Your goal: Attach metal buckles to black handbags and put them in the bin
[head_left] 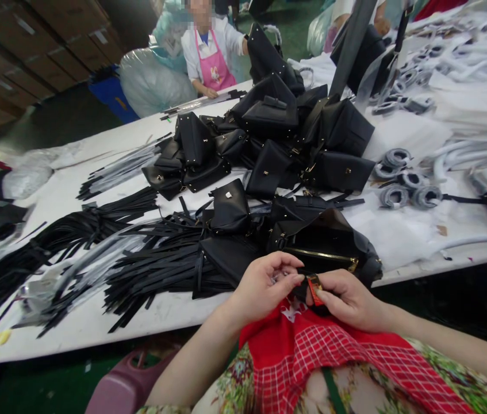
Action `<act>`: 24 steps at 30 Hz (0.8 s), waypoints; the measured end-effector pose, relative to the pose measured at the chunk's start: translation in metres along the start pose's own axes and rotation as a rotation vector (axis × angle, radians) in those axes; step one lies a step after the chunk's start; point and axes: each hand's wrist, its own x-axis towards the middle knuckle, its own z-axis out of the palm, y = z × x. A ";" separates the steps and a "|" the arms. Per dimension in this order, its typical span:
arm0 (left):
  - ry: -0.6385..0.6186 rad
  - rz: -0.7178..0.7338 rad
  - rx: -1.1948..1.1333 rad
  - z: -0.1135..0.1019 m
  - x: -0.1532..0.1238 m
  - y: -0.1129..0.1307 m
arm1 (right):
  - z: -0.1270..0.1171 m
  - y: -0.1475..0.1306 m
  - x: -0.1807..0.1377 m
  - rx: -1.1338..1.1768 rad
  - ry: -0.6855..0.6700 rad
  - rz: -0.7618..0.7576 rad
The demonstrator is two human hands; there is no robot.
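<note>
Low in the middle of the frame, just above my red checked apron (312, 351), both my hands meet on a small red-and-black piece (313, 289). My right hand (346, 299) pinches it between thumb and forefinger. My left hand (264, 284) has its fingers curled in and bunched, with the tips pressed to the piece's left end. What else sits in that palm I cannot tell. The piece looks tiny, light and fairly stiff, likely to slip or twist, so I judge it is best held by its edges close to the red part. Just behind it, at the near edge of the white table (75, 328), lies an open black bag (325, 236) with a gold zip. It seems soft and floppy, easier to steady by its rim. Loose black straps (152, 270) lie to the left, and more bags are piled in the upper middle.
</note>
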 end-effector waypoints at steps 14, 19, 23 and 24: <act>0.101 0.158 0.350 0.005 -0.002 0.027 | 0.004 -0.015 -0.006 -0.763 0.124 -0.127; 0.018 0.139 0.371 0.003 -0.002 0.034 | 0.005 -0.015 -0.006 -0.779 0.117 -0.149; 0.008 0.196 0.438 0.005 -0.003 0.029 | 0.006 -0.011 -0.008 -0.729 0.156 -0.112; 0.011 0.216 0.453 0.006 -0.004 0.027 | 0.007 -0.010 -0.008 -0.719 0.178 -0.105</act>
